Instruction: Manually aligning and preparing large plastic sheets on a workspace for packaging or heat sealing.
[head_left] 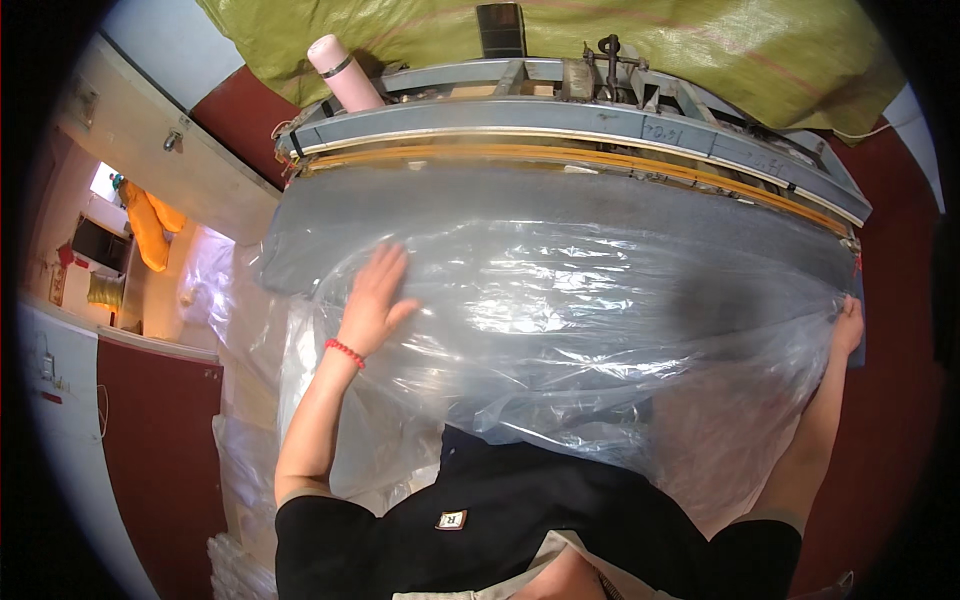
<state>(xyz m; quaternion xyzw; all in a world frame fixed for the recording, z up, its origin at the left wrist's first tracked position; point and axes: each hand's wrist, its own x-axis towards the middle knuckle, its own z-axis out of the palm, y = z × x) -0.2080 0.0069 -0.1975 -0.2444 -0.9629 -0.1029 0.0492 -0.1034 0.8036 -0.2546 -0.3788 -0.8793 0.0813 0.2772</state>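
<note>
A wide sheet of clear plastic film [540, 310] lies over a grey padded work surface [420, 195] and hangs down toward my body. My left hand [375, 300] rests flat on the film at the left, fingers stretched out, a red bead bracelet [346, 352] on its wrist. At the far right edge, my right hand [850, 325] is closed on the film's edge, where the film gathers in folds. Wrinkles and bright reflections run across the middle of the film.
Behind the surface runs a grey metal frame [560, 110] with orange strips [520, 152]. A pink bottle [345, 75] stands on it at the left, a black metal clamp [609, 65] toward the right. Yellow-green sheeting [720, 60] hangs behind. More film [250, 340] drapes at the left by an open door [180, 120].
</note>
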